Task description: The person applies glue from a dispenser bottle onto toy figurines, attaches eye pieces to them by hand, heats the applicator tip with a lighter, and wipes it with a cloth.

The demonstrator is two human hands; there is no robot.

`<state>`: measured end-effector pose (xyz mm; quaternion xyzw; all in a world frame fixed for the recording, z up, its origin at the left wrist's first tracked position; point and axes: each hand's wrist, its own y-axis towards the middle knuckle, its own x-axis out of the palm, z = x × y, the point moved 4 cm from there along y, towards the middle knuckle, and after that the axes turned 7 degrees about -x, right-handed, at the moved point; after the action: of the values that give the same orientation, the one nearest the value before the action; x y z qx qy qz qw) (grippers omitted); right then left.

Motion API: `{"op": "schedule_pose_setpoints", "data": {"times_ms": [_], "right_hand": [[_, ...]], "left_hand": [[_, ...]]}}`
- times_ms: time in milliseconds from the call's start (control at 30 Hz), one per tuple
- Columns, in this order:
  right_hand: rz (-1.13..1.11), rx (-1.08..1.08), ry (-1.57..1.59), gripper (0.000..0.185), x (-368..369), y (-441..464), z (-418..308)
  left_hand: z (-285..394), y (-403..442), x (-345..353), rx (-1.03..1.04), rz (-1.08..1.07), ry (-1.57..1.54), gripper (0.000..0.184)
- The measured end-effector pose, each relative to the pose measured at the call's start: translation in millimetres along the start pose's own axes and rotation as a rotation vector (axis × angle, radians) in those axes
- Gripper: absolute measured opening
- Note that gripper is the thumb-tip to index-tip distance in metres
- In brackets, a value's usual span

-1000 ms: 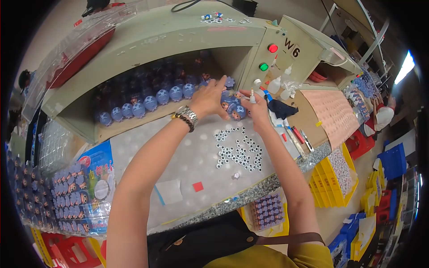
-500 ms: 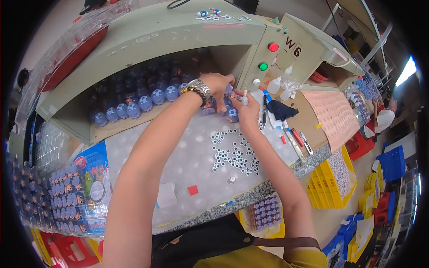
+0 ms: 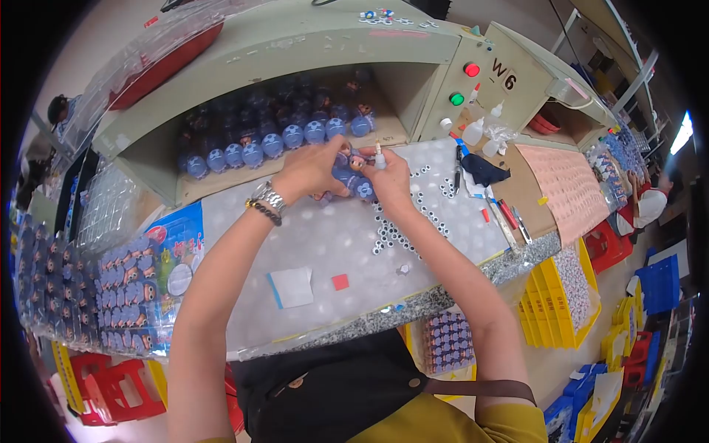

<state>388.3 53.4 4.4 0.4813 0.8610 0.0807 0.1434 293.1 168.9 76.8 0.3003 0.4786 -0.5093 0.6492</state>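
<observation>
My left hand (image 3: pixel 312 168) is closed around small purple toy figures (image 3: pixel 344 176) in front of the cabinet opening; its fingers partly hide them, and I cannot tell how many it grips. Another purple-headed figure (image 3: pixel 365 190) with a pale flower mark is beside them, between the two hands. In my right hand (image 3: pixel 391 181) is a small white glue bottle (image 3: pixel 379 160), its tip pointing up, close to the figures. Loose black-and-white toy eyes (image 3: pixel 405 235) lie scattered on the grey work surface by my right forearm.
Rows of purple figures (image 3: pixel 272 145) stand inside the cabinet (image 3: pixel 421 96). To the right are a black cloth (image 3: pixel 484 166), a pen (image 3: pixel 457 159), a knife (image 3: pixel 523 226) and white bottles (image 3: pixel 473 131). Packed figures (image 3: pixel 127 295) lie left. A red square (image 3: pixel 340 282) is near the front edge.
My left hand has drawn back from the cabinet opening, to the left and nearer me. A figure now shows at the right end of the front row. The right hand still holds the glue bottle.
</observation>
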Motion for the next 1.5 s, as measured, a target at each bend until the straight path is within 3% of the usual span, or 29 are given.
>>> {"op": "schedule_pose_setpoints", "data": {"times_ms": [100,200,300,400,433,533,567,667,767,867,933,1100,1233,1333,1500], "right_hand": [[-0.079,0.004,0.018,0.023,13.7,-3.7,-5.4],[-0.153,0.047,0.070,0.022,22.7,-6.8,-6.5],[-0.217,0.125,0.153,0.022,24.6,-11.1,-5.2],[-0.033,-0.216,-0.039,0.022,14.8,-14.3,-22.3],[-0.039,-0.209,-0.038,0.022,12.9,-19.2,-29.0],[0.042,-0.564,-0.219,0.024,0.0,-37.6,-68.6],[0.035,-0.560,-0.220,0.024,-1.9,-45.6,-80.5],[-0.086,-0.122,0.007,0.028,-7.5,-79.0,-97.2],[-0.159,-0.007,0.103,0.030,-11.6,-110.1,-97.5],[-0.240,0.154,0.305,0.033,-5.2,-139.3,-94.6],[-0.330,0.347,0.603,0.039,8.1,-158.6,-93.1],[-0.402,0.501,0.750,0.041,25.1,-186.0,-97.4],[-0.405,0.417,0.611,0.039,27.4,-188.8,-97.2],[-0.405,-0.028,0.098,0.035,26.8,-182.4,-108.5],[-0.436,-0.326,-0.055,0.030,34.3,-184.2,-116.8]], "left_hand": [[-21.6,-26.3,6.9,-0.078,0.017,-0.037,0.070],[-33.4,-55.0,9.8,0.034,0.203,-0.084,0.069],[-38.6,-77.3,18.3,-0.008,0.243,-0.189,0.062],[-42.3,-96.7,26.6,-0.026,0.297,-0.219,0.054],[-40.9,-101.4,29.7,-0.009,0.327,-0.198,0.050],[-37.7,-105.1,34.7,-0.001,0.353,-0.186,0.042],[-37.8,-104.3,34.3,-0.007,0.354,-0.189,0.040],[-39.6,-111.5,34.2,-0.052,0.337,-0.302,0.036],[-36.7,-121.3,30.5,-0.123,0.296,-0.520,0.035],[-21.3,-153.9,36.6,-0.152,0.130,-1.448,0.038],[-3.6,-178.3,41.2,-0.136,0.126,-1.494,0.040],[11.3,-216.4,69.2,-0.075,0.137,-1.544,0.050],[7.1,-230.2,76.0,-0.052,0.108,-1.593,0.056],[11.3,-234.7,72.0,-0.092,0.093,-1.711,0.058],[10.9,-239.6,85.0,-0.230,0.090,-2.035,0.055]]}}
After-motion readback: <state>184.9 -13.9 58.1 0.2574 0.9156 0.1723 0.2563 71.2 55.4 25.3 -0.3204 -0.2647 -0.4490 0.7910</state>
